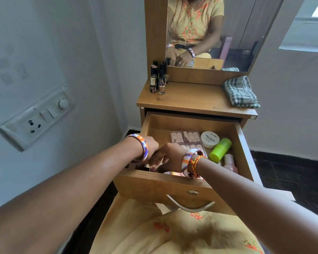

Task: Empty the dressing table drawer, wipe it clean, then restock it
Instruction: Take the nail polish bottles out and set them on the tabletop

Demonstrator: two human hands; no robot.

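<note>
The drawer of the dressing table stands pulled fully out over the person's lap, which puts its whole floor within reach of both hands. Several nail polish bottles are grouped at the back left of the tabletop, probably parked there to get them out of the drawer. A folded checked cloth waits at the right end of the tabletop, near for the wiping step. Inside the drawer lie a clear tray of press-on nails, a white jar marked nail polish, a lime-green container tipped on its side and a pale pink bottle, so the emptying looks only partly done.

Both forearms reach forward and converge at the drawer's front left corner, wrists bent down, each with a striped bangle. The left hand dips behind the front panel with its fingers hidden; I cannot tell whether they grip anything. The right hand curls its fingers downward beside it, seemingly gathering a small item below, though the item is too shadowed to name.
</note>
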